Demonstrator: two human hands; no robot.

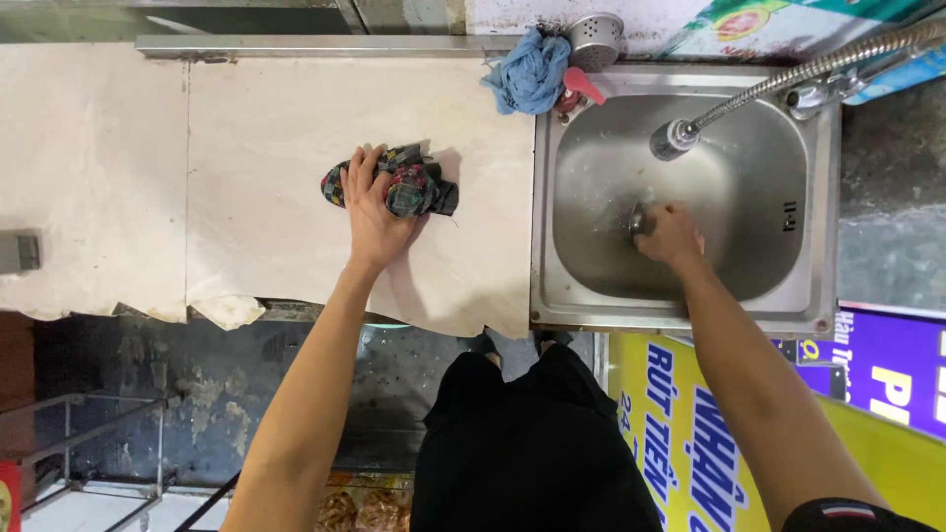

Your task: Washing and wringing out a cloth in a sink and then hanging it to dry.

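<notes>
The left hand point(374, 212) lies spread flat on the plaid cloth point(399, 182), pressing it to the worktop point(266, 128), wiping evidently unfinished, while the right hand point(668, 234) curls at the drain point(641, 219) in the sink point(680, 310).

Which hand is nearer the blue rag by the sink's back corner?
Left. The left hand presses the plaid cloth below-left of the blue rag; the right hand is down in the sink, farther off.
</notes>
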